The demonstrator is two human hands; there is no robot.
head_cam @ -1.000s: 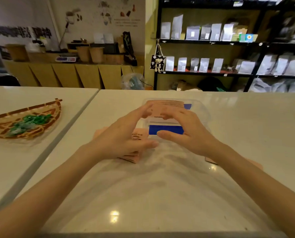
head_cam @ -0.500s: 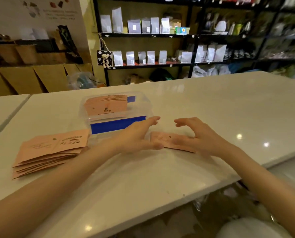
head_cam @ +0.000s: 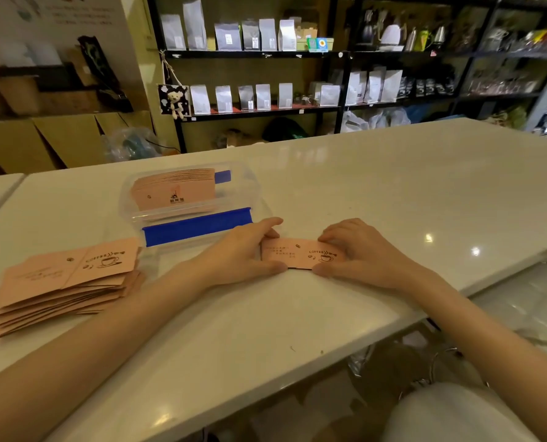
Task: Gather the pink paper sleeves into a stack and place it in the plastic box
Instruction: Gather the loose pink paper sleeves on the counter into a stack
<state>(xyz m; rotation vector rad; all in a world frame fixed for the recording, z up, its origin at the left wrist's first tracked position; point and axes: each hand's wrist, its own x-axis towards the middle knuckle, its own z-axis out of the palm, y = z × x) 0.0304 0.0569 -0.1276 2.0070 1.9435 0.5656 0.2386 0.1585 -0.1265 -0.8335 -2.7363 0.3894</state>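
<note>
A small stack of pink sleeves (head_cam: pixel 299 256) is pinned flat on the white counter (head_cam: pixel 377 186), just right of the clear plastic box (head_cam: pixel 189 199) and close to its near right corner. The stack is clamped from both ends: the left hand (head_cam: pixel 250 250) is pressed against its left edge, thumb along the near side and fingers curled over the far side, while the right hand (head_cam: pixel 358 250) is closed over its right end, fingertips laid on the printed top sleeve. A coffee-cup print and the word COFFEE are seen on that top face. Inside the box, more pink sleeves (head_cam: pixel 173 191) are already lodged, leaning in a fanned row against the far wall. Along the near rim of the box a blue clip (head_cam: pixel 199 226) is seen, and a 2nd blue piece (head_cam: pixel 222 177) is seen at the far right of the box. Left of the box and nearer the camera, a loose pile of pink sleeves (head_cam: pixel 61 282) is spread in a slanting heap, with the same cup print on the uppermost one. Behind the box, across the counter, black shelves (head_cam: pixel 266 54) are lined with pale pouches.
</note>
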